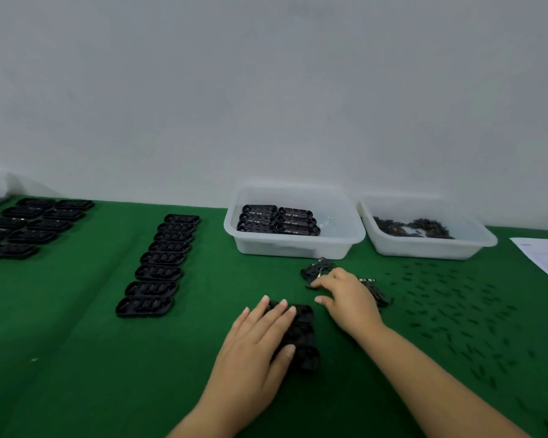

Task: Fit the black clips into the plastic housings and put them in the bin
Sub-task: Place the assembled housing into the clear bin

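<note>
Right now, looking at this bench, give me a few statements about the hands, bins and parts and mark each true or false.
1. The left hand lies flat on a black housing. True.
2. The right hand is inside a bin. False: it is on the green cloth, at a small clump of black clips.
3. The left bin holds housings in rows. True.
4. The right bin is filled with housings. False: it holds small loose dark parts.
5. A column of housings lies left of the hands. True.
</note>
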